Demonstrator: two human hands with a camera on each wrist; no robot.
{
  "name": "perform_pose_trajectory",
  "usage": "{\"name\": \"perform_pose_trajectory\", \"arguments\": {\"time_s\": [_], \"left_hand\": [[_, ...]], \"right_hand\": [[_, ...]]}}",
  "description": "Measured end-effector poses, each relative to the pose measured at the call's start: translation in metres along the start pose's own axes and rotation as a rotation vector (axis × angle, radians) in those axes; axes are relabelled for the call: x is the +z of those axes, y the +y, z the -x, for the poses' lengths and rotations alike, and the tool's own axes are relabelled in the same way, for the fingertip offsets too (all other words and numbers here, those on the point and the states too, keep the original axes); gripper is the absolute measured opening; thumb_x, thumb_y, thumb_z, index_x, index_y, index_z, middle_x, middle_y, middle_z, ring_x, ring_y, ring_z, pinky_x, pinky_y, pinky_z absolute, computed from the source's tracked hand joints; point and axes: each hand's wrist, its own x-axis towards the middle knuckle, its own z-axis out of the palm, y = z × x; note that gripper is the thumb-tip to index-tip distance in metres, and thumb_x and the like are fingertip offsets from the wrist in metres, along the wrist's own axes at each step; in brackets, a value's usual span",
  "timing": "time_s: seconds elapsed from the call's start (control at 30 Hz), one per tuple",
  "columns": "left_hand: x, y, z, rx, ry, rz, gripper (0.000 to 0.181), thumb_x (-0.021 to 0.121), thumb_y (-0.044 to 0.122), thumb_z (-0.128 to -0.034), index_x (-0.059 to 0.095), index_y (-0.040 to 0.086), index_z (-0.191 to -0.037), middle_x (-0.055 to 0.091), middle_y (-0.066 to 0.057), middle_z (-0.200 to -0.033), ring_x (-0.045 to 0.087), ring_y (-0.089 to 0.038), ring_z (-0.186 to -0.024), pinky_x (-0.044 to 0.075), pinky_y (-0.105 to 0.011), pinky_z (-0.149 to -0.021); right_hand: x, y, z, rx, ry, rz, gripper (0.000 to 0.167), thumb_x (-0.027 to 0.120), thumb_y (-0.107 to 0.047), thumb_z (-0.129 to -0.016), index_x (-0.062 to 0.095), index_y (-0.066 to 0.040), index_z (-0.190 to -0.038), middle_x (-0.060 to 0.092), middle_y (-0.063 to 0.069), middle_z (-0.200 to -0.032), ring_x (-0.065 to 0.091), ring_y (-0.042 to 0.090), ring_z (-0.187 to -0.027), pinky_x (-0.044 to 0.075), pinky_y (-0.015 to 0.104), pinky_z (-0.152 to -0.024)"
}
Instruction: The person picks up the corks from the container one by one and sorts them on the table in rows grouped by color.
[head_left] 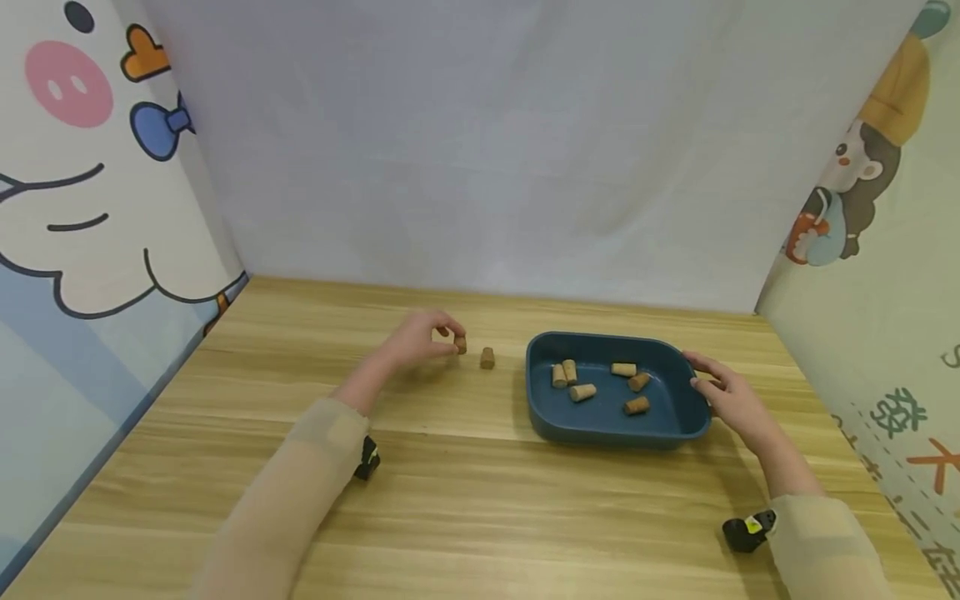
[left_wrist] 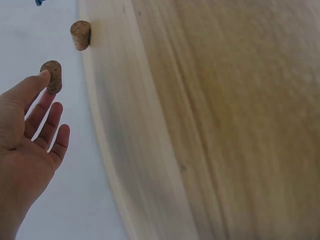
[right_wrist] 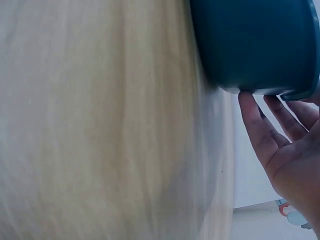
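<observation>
Between thumb and fingertip my left hand (head_left: pixel 422 340) pinches a cork (head_left: pixel 461 344); the left wrist view shows the same cork (left_wrist: pixel 52 77) at the fingertips of the hand (left_wrist: pixel 32 127), its other fingers loosely bent. A second cork (head_left: pixel 487 358), also seen in the left wrist view (left_wrist: pixel 81 35), stands on the table just right of it. A dark blue tray (head_left: pixel 615 431) holds several corks (head_left: pixel 582 392), lying or leaning. My right hand (head_left: pixel 738 406) touches the tray's right end with its fingers; in the right wrist view the fingertips of the hand (right_wrist: pixel 295 150) meet the tray's outer wall (right_wrist: pixel 255 45).
The wooden table (head_left: pixel 450 517) reaches a pale cloth backdrop (head_left: pixel 487 150) behind. Printed panels with cartoon figures stand to the left (head_left: pixel 75 208) and right (head_left: pixel 885 250). Black wrist devices sit at both sleeves, left (head_left: pixel 367 459) and right (head_left: pixel 748 531).
</observation>
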Motion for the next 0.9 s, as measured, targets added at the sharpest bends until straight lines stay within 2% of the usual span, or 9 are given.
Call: {"name": "perform_pose_trajectory", "arguments": {"time_s": [0.23, 0.4, 0.67, 0.9], "left_hand": [[0.009, -0.007, -0.009, -0.087, -0.075, 0.021, 0.027, 0.07, 0.011, -0.085, 0.068, 0.007, -0.112, 0.065, -0.008, -0.116, 0.055, -0.026, -0.11, 0.045, -0.041, -0.097], [0.013, -0.008, -0.014, -0.123, -0.094, 0.023, 0.026, 0.07, 0.012, -0.0851, 0.068, 0.008, -0.111, 0.064, -0.007, -0.116, 0.055, -0.025, -0.111, 0.045, -0.04, -0.097], [0.019, -0.011, -0.016, -0.107, -0.12, 0.035, 0.024, 0.069, 0.01, -0.0857, 0.068, 0.006, -0.109, 0.065, -0.009, -0.111, 0.059, -0.026, -0.106, 0.049, -0.038, -0.093], [0.022, -0.013, -0.014, -0.122, -0.121, 0.042, 0.022, 0.069, 0.01, -0.0864, 0.067, 0.006, -0.108, 0.063, -0.009, -0.111, 0.058, -0.024, -0.104, 0.049, -0.037, -0.091]], "right_hand": [[0.001, 0.002, 0.0, -0.017, 0.02, 0.0, 0.053, 0.041, -0.026, -0.102, 0.026, -0.006, -0.149, 0.029, 0.027, -0.148, 0.047, -0.013, -0.096, 0.054, 0.023, -0.071], [0.002, 0.004, 0.0, -0.027, 0.031, -0.021, 0.053, 0.041, -0.024, -0.102, 0.027, -0.004, -0.148, 0.03, 0.028, -0.146, 0.051, -0.013, -0.093, 0.055, 0.023, -0.071], [0.002, 0.004, 0.001, -0.037, 0.029, -0.033, 0.052, 0.041, -0.022, -0.102, 0.027, -0.003, -0.148, 0.029, 0.029, -0.145, 0.053, -0.011, -0.093, 0.055, 0.024, -0.071], [0.005, 0.003, 0.001, -0.056, 0.042, -0.037, 0.051, 0.042, -0.02, -0.102, 0.028, -0.001, -0.147, 0.032, 0.031, -0.143, 0.056, -0.009, -0.09, 0.055, 0.025, -0.068]]}}
